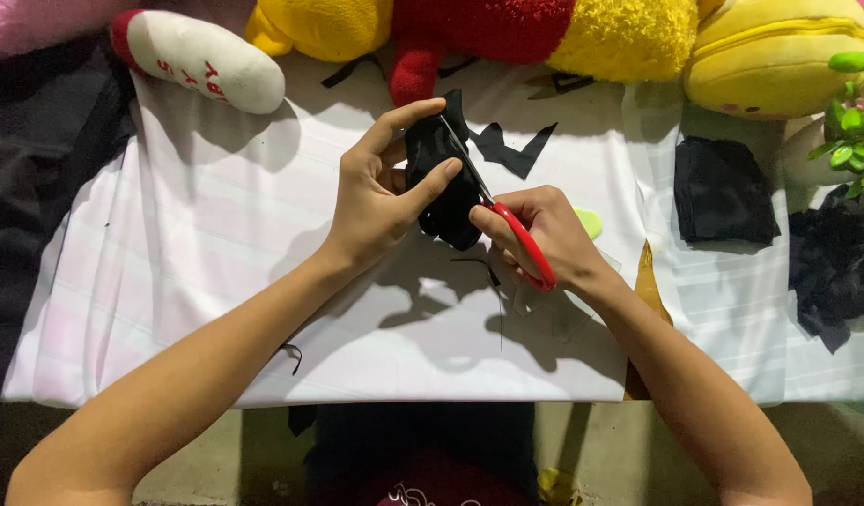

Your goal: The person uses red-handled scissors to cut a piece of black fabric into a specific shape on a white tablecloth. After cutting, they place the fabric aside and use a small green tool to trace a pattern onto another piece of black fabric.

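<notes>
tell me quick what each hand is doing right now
Left hand: closed on the black fabric, pinching it between thumb and fingers.
Right hand: closed on the red scissors, blades at the fabric.

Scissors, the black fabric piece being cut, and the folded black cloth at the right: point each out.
scissors [524, 242], head view, on the red handle.
black fabric piece [432, 155], head view, on its upper middle, between the fingers.
folded black cloth [725, 192], head view, on its centre.
</notes>
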